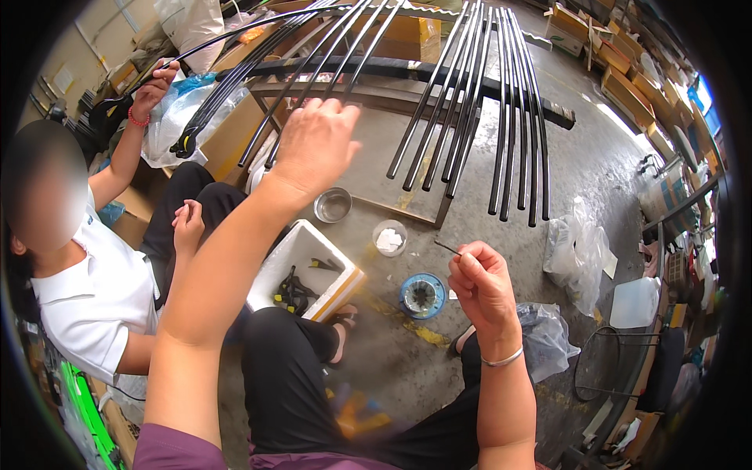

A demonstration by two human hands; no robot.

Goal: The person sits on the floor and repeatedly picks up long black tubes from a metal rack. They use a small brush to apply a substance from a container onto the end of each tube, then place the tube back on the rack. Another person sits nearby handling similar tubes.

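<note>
My left hand (317, 145) is raised at the rack, fingers curled over the end of a black rod (373, 47); the fingertips are hidden behind the knuckles. Several more black rods (462, 94) lie side by side across a dark padded bar (392, 69), their near ends hanging over it. Lower and to the right, my right hand (479, 286) is closed, pinching a short, thin dark stick (447, 247) between thumb and fingers. Below that stick, a round blue container (423, 296) stands on the floor, apart from the hand.
A co-worker (94, 258) sits at the left, one hand raised to a black rod. A white foam box (345, 283) holds black parts. Nearby are a metal bowl (334, 205) and a clear tub (389, 237) with white pieces. Plastic bags (578, 251) lie at the right.
</note>
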